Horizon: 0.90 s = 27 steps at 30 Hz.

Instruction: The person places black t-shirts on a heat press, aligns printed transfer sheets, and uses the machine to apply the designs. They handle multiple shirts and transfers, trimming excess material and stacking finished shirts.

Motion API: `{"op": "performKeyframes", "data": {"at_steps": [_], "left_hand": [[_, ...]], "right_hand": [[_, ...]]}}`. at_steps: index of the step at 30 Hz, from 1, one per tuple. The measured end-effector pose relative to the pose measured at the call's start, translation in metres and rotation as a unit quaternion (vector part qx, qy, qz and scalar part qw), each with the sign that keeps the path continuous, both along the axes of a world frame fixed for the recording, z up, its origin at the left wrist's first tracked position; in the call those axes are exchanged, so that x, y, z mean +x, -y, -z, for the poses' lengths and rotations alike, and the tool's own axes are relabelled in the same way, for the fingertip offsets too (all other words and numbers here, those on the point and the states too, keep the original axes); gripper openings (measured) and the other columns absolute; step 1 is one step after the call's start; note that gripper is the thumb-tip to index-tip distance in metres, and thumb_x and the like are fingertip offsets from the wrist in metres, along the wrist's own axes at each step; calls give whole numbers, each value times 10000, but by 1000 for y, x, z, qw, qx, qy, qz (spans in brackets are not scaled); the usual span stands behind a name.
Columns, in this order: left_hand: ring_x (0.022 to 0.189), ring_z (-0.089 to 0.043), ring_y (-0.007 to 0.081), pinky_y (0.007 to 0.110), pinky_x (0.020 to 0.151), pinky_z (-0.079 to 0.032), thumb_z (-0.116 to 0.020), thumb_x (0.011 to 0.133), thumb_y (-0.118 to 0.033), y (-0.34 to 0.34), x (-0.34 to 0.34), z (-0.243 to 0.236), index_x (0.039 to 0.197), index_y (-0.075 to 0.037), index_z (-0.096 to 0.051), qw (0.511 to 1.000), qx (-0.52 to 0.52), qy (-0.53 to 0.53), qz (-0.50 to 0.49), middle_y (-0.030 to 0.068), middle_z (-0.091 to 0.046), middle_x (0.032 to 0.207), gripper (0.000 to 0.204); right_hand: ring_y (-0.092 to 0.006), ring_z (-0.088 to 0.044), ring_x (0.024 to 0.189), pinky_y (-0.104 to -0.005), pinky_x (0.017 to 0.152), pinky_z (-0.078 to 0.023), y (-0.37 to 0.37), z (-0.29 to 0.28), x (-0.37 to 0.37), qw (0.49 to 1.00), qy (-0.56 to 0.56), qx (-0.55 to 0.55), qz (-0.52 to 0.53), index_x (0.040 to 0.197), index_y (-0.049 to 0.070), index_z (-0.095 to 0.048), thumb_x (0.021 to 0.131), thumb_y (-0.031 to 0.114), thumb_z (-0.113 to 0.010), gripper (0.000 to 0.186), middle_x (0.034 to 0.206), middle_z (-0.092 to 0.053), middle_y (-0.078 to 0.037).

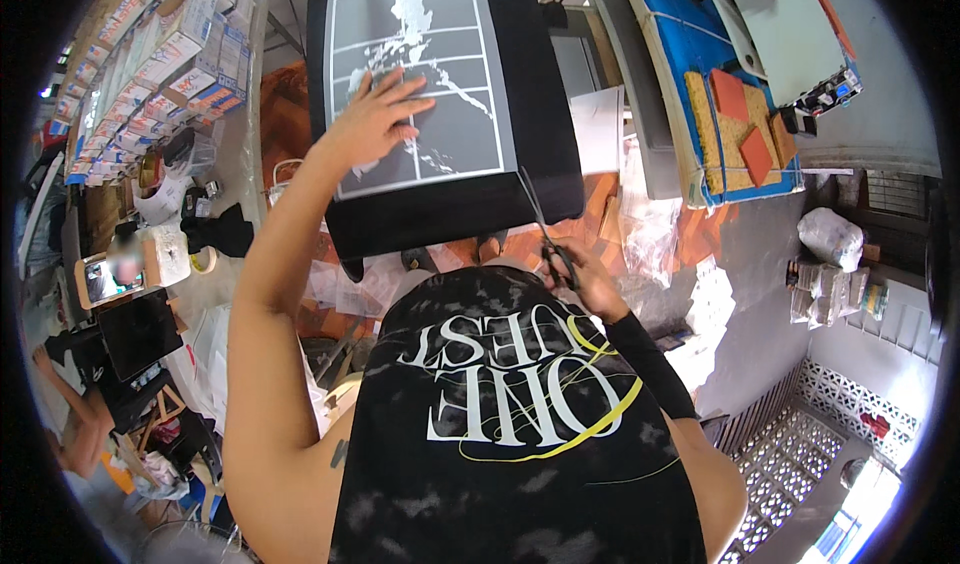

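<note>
A grey sheet [455,136] with a white map print and white grid lines lies on a black cloth-like surface [450,210] in front of me. My left hand [380,119] rests on the lower left of the sheet, fingers spread and palm down. Scissors [537,204] with black handles are gripped in my right hand [588,276], just off the near right corner of the sheet. Their blades point away from me, over the black material. Whether the blades touch the sheet's edge, I cannot tell.
Stacked cardboard boxes [190,39] line the left. At right, a blue-covered board [690,49] carries a tan slab with orange pieces [756,154]. See-through plastic [648,229] hangs beside the black surface. Another person's arm [75,409] shows at lower left, near a dark monitor [140,334].
</note>
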<state>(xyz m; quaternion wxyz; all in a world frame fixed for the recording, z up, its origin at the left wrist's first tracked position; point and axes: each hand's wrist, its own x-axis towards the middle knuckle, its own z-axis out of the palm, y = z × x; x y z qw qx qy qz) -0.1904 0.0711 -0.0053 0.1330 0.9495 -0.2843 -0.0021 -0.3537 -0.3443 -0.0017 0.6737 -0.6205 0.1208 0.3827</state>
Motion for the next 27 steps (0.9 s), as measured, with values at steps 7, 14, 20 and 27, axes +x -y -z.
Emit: {"op": "performKeyframes", "data": {"at_steps": [7,14,20,27], "left_hand": [[1475,-381,376,628,1223,-234,-786,844,-382,68,-43,5,1405,-110,-575,986,-164,32,21,118,-494,1525,658],[1433,-439,353,621,1207,-272,-795,842,-310,105,-60,13,1340,-101,-604,986,-162,40,-29,101,-547,1447,574],[1411,-458,350,620,1197,-288,-785,851,-288,106,-59,19,1274,-92,-647,983,-172,61,-32,90,-579,1413,486],[1291,-595,279,547,1199,-338,-714,874,-99,116,-64,15,1094,-72,-738,974,-185,133,9,45,-719,1197,223]], "right_hand": [[-118,-647,756,-264,616,-540,-71,14,6,996,37,21,79,1369,38,-523,1023,263,-671,439,918,-640,-49],[-84,-629,679,-236,533,-507,-86,11,3,994,76,-38,74,1367,19,-524,1010,260,-691,462,853,-637,-20],[-75,-620,622,-233,480,-467,-89,6,1,993,55,-66,78,1363,6,-525,1012,239,-687,451,826,-665,-25],[-88,-629,621,-233,477,-466,-94,-15,11,994,44,-71,76,1306,3,-553,1031,203,-643,351,835,-636,-30]]}}
